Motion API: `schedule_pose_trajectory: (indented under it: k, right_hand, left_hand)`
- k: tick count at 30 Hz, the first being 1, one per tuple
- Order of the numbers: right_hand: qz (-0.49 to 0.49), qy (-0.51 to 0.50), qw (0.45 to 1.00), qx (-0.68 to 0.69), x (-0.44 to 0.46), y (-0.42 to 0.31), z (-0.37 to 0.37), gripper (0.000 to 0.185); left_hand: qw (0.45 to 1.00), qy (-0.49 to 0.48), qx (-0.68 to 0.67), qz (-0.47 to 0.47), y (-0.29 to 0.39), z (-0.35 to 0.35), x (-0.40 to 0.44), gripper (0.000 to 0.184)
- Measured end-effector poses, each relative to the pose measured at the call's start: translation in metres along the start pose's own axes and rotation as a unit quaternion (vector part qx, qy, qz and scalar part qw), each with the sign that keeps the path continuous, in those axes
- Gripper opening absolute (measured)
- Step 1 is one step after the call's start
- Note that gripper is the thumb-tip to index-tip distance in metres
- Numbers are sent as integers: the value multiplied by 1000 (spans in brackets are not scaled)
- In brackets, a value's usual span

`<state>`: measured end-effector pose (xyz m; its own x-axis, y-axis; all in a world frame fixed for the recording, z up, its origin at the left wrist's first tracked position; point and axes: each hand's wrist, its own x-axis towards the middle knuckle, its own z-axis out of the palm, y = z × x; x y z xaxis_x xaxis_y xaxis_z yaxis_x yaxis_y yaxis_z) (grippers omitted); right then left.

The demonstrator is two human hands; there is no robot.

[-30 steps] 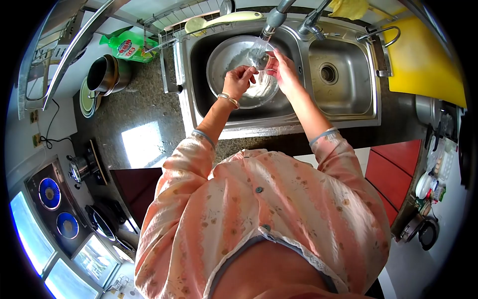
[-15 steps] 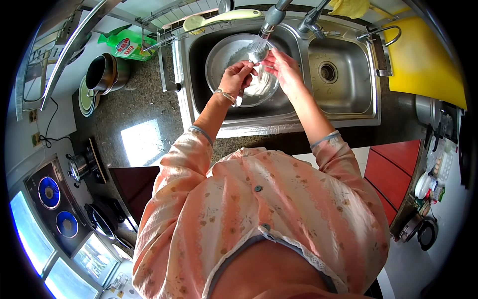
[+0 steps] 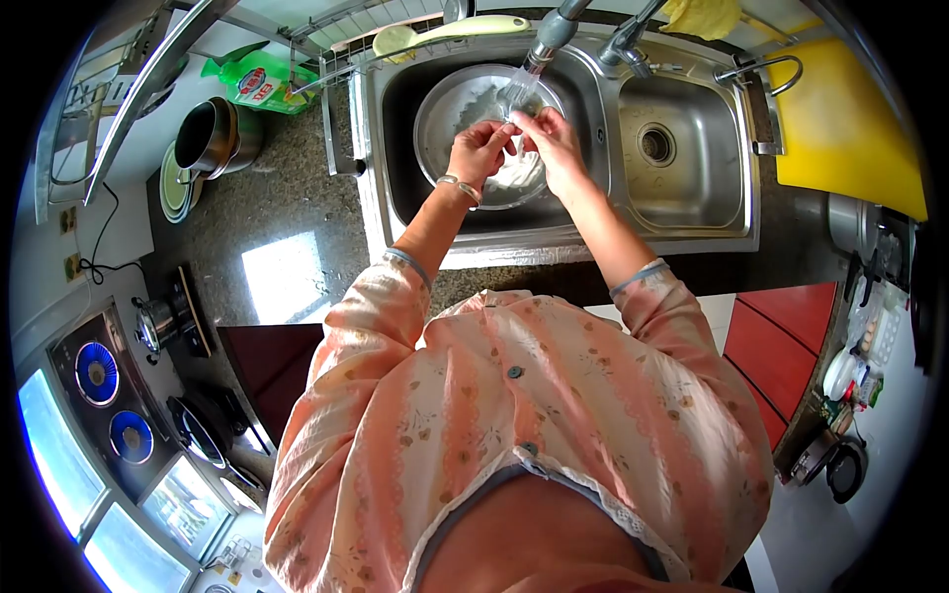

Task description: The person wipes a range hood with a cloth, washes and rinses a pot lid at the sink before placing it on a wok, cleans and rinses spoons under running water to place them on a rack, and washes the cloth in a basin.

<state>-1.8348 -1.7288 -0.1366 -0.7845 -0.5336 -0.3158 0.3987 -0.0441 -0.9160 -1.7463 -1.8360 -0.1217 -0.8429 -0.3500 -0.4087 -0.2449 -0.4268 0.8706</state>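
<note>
Water runs from the faucet into a round metal basin in the left sink bowl. Over the basin, my left hand has its thumb and fingers pinched together; what it holds is too small to make out. Just to its right, my right hand is bent with thumb and fingertips drawn close to my left fingertips, by the stream. Whatever lies between its fingers is hidden. Something whitish lies in the basin beneath my hands.
The right sink bowl has a drain. A pale green ladle lies behind the sink. On the left counter are a green bottle and stacked pots. A yellow board stands at the right.
My right hand's fingers, spread apart before, have come in towards my left fingertips. A pale thing that hung below my left hand half a second ago no longer shows.
</note>
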Motion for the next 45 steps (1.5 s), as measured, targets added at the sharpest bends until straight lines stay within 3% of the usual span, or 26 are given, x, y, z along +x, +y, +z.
schedule_pose_trajectory:
  k: [4,5,7,8,10,12,14,17,18,20,21,22,24,25,26,28,34,36,38,40,42,45]
  right_hand:
    - [66,28,995,72,11,6,-13,31]
    - [116,48,989,82,13,7,-18,35]
    - [173,51,982,63,11,-8,-18,44]
    - [173,49,982,62,9,-20,-15,44]
    - [181,-61,981,36,4,-32,-11,43]
    - [178,-89,978,59,9,-25,-13,43]
    - [103,-102,987,64,14,-21,-12,41]
    - [101,-103,987,72,11,-31,-4,35]
    - [100,-102,987,76,11,-34,-2,33]
    - [69,-106,991,48,20,-13,-5,27]
    - [66,-98,992,36,20,-9,-6,24]
    - [63,-90,994,24,21,-5,-8,23]
    - [61,-95,994,10,23,1,-13,23]
    - [57,-100,993,-3,24,3,-16,25]
    - [58,-102,993,-4,29,11,-22,25]
    - [-9,-55,989,-136,33,14,-28,24]
    - [-30,-16,990,-139,23,-13,-33,18]
    - [3,12,995,-100,23,-13,-36,19]
    - [20,-11,995,-100,20,-13,-27,29]
    - [58,-78,995,-1,15,-23,-17,36]
    - [61,-83,995,-4,19,-26,-13,35]
    - [39,-76,995,-42,18,-25,-6,35]
  left_hand:
    - [1000,10,14,-18,-2,3,4,17]
    - [984,58,159,61,-6,3,5,16]
    - [863,126,421,248,-11,-5,6,15]
    - [863,128,421,249,-11,-8,7,15]
    - [713,130,607,327,3,-2,-7,19]
    - [704,115,642,281,5,1,-11,25]
    - [689,135,636,322,3,-5,-7,25]
    - [663,135,648,350,7,-10,-8,25]
    - [663,138,648,349,5,-11,-6,25]
    - [731,182,552,358,-3,-11,0,28]
    - [767,225,518,305,-8,-9,2,28]
    - [767,225,518,305,-13,-14,7,28]
    - [862,153,464,133,-12,-22,14,23]
    - [923,105,371,13,-7,-23,17,21]
    - [923,107,370,13,-4,-23,16,21]
    - [982,90,152,-63,-1,-24,16,24]
    - [994,84,65,2,-17,-27,25,25]
    - [996,69,46,16,-16,-23,24,25]
    - [996,26,84,7,-8,-16,19,23]
    - [988,9,151,13,1,-9,16,25]
    - [957,-5,291,14,11,-5,13,29]
    - [932,2,353,84,10,-6,18,32]
